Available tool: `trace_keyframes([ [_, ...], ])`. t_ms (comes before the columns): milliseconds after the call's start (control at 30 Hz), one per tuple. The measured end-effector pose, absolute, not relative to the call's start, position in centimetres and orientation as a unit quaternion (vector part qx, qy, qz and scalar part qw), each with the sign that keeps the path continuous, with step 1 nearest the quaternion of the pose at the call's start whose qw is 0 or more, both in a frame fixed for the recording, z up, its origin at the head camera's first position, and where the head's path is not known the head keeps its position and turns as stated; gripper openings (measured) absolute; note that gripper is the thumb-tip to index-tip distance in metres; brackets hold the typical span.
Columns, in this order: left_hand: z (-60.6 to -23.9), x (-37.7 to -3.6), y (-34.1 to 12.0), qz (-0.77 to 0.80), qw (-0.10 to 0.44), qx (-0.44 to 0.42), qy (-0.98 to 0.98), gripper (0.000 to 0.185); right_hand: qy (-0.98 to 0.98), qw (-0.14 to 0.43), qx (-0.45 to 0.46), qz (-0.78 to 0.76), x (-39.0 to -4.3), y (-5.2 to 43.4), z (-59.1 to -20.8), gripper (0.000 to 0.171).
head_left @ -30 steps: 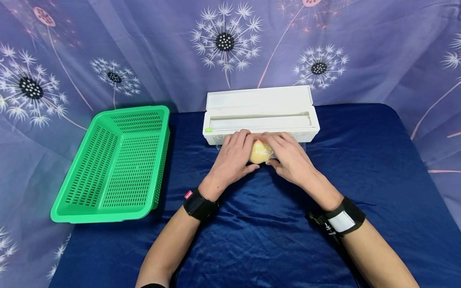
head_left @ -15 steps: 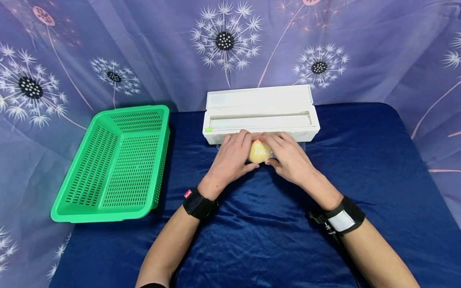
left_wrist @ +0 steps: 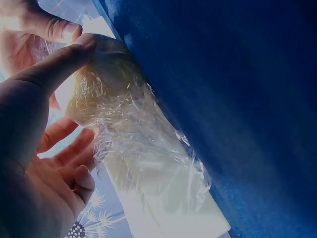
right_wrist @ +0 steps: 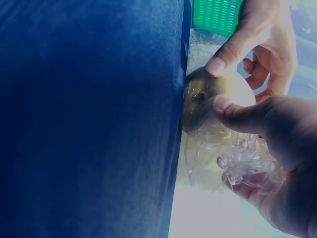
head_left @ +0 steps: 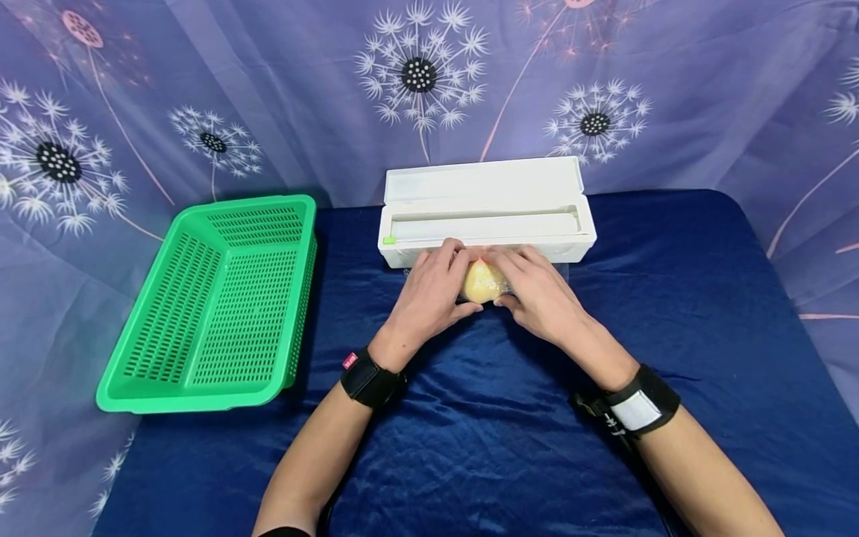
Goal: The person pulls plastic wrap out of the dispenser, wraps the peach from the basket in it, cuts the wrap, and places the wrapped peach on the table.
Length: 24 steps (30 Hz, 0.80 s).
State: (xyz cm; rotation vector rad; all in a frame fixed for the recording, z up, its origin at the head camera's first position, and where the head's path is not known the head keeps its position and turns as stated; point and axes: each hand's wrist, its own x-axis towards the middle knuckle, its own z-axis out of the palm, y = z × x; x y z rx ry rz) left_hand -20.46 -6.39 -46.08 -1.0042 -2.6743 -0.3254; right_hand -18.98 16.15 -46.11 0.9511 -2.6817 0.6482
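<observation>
Both hands, left hand [head_left: 429,294] and right hand [head_left: 540,294], curl around a yellow fruit [head_left: 485,283] in plastic wrap [left_wrist: 143,148], just before the white box [head_left: 486,212]; a green basket [head_left: 201,373] sits left of that box.

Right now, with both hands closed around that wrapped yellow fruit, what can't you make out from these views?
- Round yellow fruit: head view, mostly covered by the left hand and right hand; kind unclear.
- Clear plastic film: nearly invisible in the head view; wrist views are backlit, so its edges are lost.
- White rectangular film dispenser: its front edge is hidden behind the fingers.
- Green plastic basket: cut off by the right wrist frame's top edge.
</observation>
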Motion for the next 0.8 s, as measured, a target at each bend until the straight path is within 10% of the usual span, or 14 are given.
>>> trace_keyframes([
  [800,-45.86,-20.38,-6.72,-0.114,0.124,-0.34,-0.925,0.085,-0.92,0.104,0.306,0.222,-18.68,16.41,-45.17,0.081],
])
